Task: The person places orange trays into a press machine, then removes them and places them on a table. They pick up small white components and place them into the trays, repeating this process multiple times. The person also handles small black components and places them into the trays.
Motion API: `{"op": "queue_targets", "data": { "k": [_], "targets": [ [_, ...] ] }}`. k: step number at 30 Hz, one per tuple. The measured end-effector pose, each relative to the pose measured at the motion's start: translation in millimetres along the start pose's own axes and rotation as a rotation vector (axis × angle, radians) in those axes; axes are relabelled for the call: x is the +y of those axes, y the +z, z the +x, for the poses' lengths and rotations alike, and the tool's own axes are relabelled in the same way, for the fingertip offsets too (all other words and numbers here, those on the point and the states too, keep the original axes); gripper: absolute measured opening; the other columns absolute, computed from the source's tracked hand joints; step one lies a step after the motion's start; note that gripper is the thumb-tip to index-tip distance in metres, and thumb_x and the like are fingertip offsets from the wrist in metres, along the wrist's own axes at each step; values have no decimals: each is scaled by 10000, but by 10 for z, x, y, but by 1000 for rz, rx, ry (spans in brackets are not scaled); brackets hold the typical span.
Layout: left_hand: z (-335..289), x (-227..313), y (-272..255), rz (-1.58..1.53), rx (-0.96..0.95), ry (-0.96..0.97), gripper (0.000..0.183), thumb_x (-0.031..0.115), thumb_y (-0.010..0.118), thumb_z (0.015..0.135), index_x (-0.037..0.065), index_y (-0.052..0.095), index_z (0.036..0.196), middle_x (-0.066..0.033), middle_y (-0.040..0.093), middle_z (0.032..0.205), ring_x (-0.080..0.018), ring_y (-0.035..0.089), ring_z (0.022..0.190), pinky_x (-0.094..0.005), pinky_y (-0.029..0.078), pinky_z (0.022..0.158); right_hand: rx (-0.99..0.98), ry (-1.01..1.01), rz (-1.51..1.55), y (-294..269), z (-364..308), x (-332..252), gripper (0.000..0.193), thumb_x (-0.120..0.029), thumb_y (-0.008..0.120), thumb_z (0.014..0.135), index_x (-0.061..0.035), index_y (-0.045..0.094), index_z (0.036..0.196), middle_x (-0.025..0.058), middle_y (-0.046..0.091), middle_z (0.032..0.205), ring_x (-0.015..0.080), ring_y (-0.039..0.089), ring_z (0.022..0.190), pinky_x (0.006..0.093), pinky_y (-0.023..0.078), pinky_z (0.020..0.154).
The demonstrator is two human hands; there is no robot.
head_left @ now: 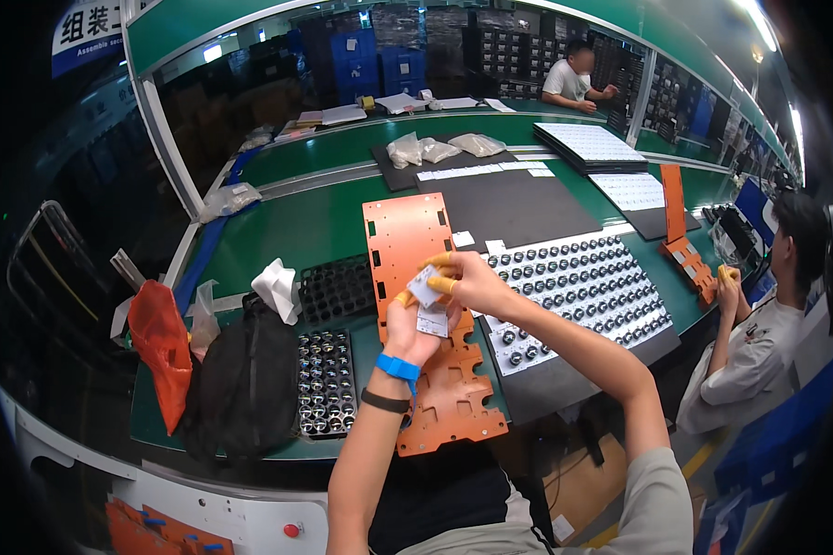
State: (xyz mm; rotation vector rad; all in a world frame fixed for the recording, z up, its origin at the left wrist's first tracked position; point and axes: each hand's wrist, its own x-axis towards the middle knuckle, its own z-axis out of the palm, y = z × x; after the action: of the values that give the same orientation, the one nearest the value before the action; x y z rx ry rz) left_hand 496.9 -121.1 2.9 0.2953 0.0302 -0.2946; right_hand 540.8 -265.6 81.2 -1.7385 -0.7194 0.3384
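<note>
Both my hands are raised over an orange fixture point(449, 398), whose upright perforated panel point(404, 227) stands behind them. My left hand point(409, 335), with a blue band and a dark band at the wrist, holds a small white printed board point(432, 322) against its palm and fingers. Yellow finger cots cover some fingertips. My right hand point(477, 282) pinches another small white square board point(425, 287) between thumb and fingers, just above the first. Both boards look flat and thin; whether more are stacked beneath cannot be seen.
On the right lies a white panel point(565, 301) with rows of black round parts. At left are a tray of lens-like parts point(326, 384), a black tray point(336, 289), a black bag point(241, 384) and an orange bag point(160, 342). A co-worker point(759, 342) sits at right.
</note>
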Motion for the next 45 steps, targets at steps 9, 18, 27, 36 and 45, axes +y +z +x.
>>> {"op": "queue_targets", "data": {
  "k": [9,18,27,36,45],
  "targets": [
    [-187,224,-189,29,82,11,375,284,337,1025,66,558,1235,-129,640,1141,-262,624,880,-376,541,717,243,-321,-437,139,8,373,270,-143,687,874,4,662,1100,141,605,951,274,587,911,381,493,793],
    [-551,484,-334,98,253,408,220,229,491,981,95,621,1099,-84,647,1060,-189,583,758,-302,450,570,-186,-503,-776,545,-387,577,376,-253,788,727,10,631,944,158,537,935,329,537,947,431,466,828],
    [-571,369,-251,259,374,522,187,110,532,999,99,621,1163,1,524,920,-81,428,625,-239,390,555,-191,-451,-677,509,-368,535,375,-137,715,831,-2,568,1149,166,565,925,336,593,861,412,511,762],
    [-401,254,-342,162,263,249,231,289,501,1007,128,644,1093,-49,659,967,-155,631,815,-299,538,682,271,-537,-466,230,-263,296,182,-8,696,849,-26,628,1017,91,568,796,193,562,634,305,459,573],
    [-170,-116,-472,-106,56,35,359,349,412,1005,92,604,1165,-125,630,1151,-253,629,901,-380,532,700,210,-498,-523,-121,-42,260,279,-239,710,853,-52,679,1058,115,649,873,294,632,830,420,508,711]
  ]
}}
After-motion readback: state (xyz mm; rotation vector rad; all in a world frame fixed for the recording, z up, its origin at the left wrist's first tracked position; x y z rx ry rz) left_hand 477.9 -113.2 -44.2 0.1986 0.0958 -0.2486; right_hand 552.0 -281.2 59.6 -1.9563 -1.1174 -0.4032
